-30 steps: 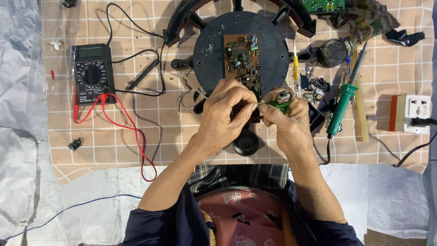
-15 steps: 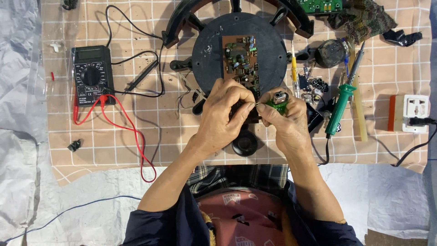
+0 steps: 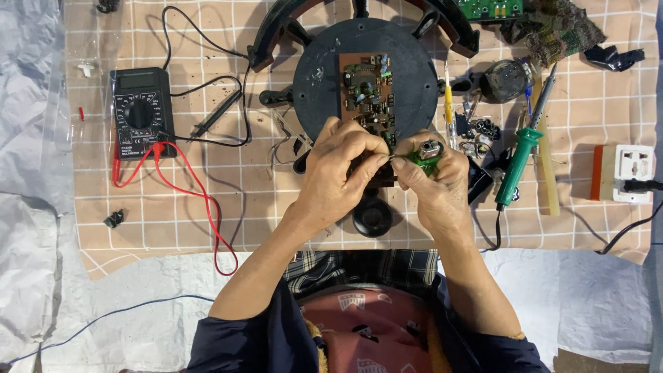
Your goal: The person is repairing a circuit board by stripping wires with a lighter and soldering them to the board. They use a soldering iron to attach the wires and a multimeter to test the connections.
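We pinch a thin lead (image 3: 391,159) in our left hand (image 3: 343,173) while our right hand (image 3: 436,178) grips a green part (image 3: 425,153) below the board (image 3: 367,92); a hard tug may snap the lead.

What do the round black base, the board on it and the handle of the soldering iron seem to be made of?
Round base: likely moulded plastic, matt black with a dull even sheen. Board: probably brown phenolic laminate, flat and matt, carrying small parts. Handle: probably green plastic, smooth and slightly glossy. The right hand holds a small green part, material unclear.
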